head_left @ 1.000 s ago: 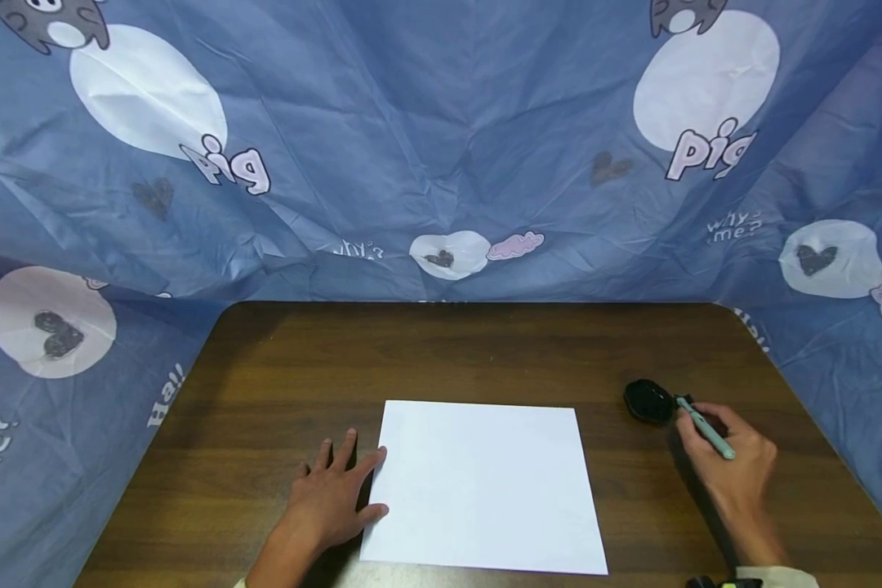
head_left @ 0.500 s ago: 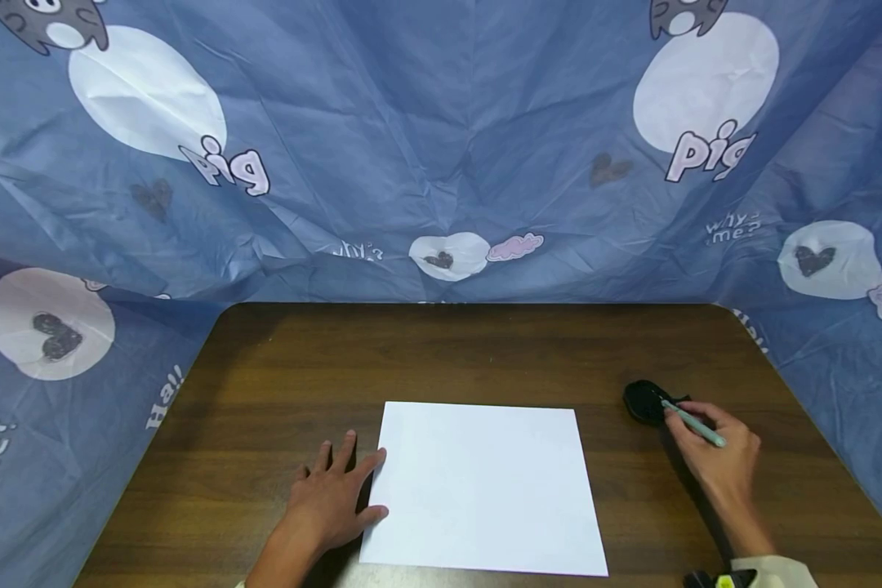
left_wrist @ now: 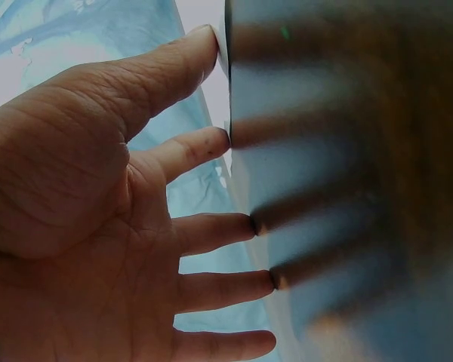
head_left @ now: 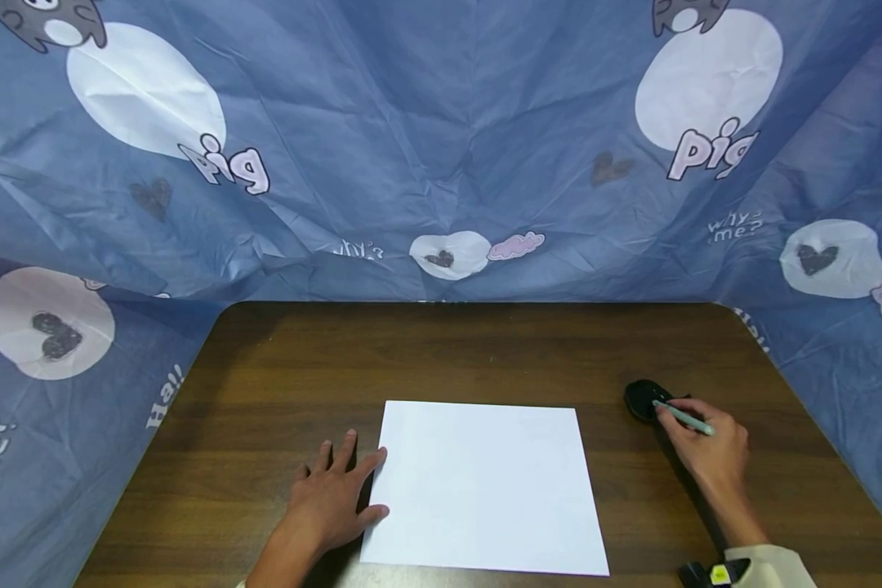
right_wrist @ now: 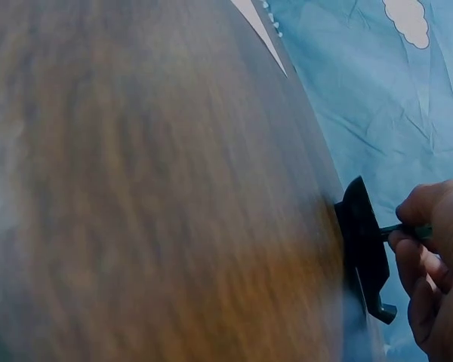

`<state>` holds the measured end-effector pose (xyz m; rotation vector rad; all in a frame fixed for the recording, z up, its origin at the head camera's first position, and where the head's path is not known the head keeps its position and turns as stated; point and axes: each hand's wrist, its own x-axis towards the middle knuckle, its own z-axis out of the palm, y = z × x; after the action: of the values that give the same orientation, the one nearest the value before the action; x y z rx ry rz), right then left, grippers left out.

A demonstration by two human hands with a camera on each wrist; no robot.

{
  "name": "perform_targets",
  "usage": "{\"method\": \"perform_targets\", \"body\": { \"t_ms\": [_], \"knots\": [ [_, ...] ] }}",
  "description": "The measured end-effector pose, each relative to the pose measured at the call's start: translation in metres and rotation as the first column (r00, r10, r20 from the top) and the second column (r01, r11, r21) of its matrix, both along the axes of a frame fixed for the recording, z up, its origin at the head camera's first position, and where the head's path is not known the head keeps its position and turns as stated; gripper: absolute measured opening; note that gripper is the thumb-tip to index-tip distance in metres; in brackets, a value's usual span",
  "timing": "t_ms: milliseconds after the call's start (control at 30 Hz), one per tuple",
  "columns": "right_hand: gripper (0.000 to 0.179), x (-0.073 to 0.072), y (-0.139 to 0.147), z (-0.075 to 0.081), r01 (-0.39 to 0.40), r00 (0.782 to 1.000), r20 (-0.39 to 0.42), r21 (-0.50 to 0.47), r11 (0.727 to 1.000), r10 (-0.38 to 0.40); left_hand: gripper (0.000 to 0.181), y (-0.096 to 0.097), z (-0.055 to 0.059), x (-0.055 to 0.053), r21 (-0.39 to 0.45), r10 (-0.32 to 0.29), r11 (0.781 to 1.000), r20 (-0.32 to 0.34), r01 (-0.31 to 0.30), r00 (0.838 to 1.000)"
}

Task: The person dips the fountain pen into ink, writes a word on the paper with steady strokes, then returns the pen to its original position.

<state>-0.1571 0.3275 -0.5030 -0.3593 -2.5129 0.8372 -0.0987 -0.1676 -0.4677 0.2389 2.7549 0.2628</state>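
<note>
A sheet of white paper [head_left: 485,486] lies on the wooden table in front of the person. Spread flat, the left hand [head_left: 326,500] rests at the paper's left side, thumb and index fingertips on its edge; the left wrist view shows the palm [left_wrist: 83,249] and straight fingers. Over on the right, the right hand [head_left: 711,453] pinches a slim pale green pen [head_left: 689,420] between thumb and fingers. Its tip points into a small round black dish [head_left: 639,400]. From the side, in the right wrist view, this dish [right_wrist: 364,245] has a short projecting handle, and the tip is hidden behind its rim.
The brown wooden table [head_left: 441,351] has rounded far corners. Behind it and along both sides hangs a blue printed cloth [head_left: 382,147]. A black strap device [head_left: 713,574] sits on the right wrist, by a light sleeve [head_left: 775,567].
The right hand has moved left with the pen, bringing its tip from the dish's right side over the dish. The left hand and paper have stayed put.
</note>
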Motion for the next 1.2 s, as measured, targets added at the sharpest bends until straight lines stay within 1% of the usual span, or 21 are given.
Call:
{"method": "perform_targets", "body": {
  "t_ms": [133,267,467,700,867,1033,1200],
  "knots": [
    [0.023,-0.0009,0.0006,0.0001,-0.015,1.000,0.004,-0.003,1.000,0.015,0.076,0.0000,0.0002,-0.0008,-0.003,-0.001,1.000,0.012,0.001,1.000],
    [0.023,-0.0012,0.0002,-0.0001,-0.011,1.000,0.017,-0.008,1.000,0.011,0.077,0.0000,0.0007,-0.0007,-0.003,0.005,1.000,0.029,-0.005,1.000],
    [0.024,-0.0006,-0.0003,0.0010,-0.002,0.999,0.046,-0.023,1.000,0.003,0.076,0.0001,0.0004,0.0012,-0.002,0.001,1.000,0.004,-0.001,1.000],
    [0.025,-0.0013,-0.0001,0.0021,0.011,0.998,0.057,-0.009,1.000,-0.011,0.075,0.0006,-0.0019,0.0003,-0.008,-0.006,1.000,-0.025,0.006,1.000],
    [0.026,-0.0022,-0.0012,0.0044,0.015,0.998,0.068,-0.016,1.000,-0.014,0.075,0.0011,-0.0004,0.0010,-0.005,-0.004,1.000,-0.036,0.004,0.999],
    [0.027,-0.0023,-0.0016,0.0046,0.012,0.997,0.072,-0.016,1.000,-0.010,0.075,0.0027,0.0013,0.0012,0.018,0.018,1.000,-0.022,-0.017,1.000],
    [0.025,-0.0021,-0.0012,0.0037,0.007,0.998,0.058,-0.006,1.000,-0.007,0.074,0.0035,0.0018,0.0016,0.047,0.046,0.998,0.002,-0.046,0.999]
  ]
}}
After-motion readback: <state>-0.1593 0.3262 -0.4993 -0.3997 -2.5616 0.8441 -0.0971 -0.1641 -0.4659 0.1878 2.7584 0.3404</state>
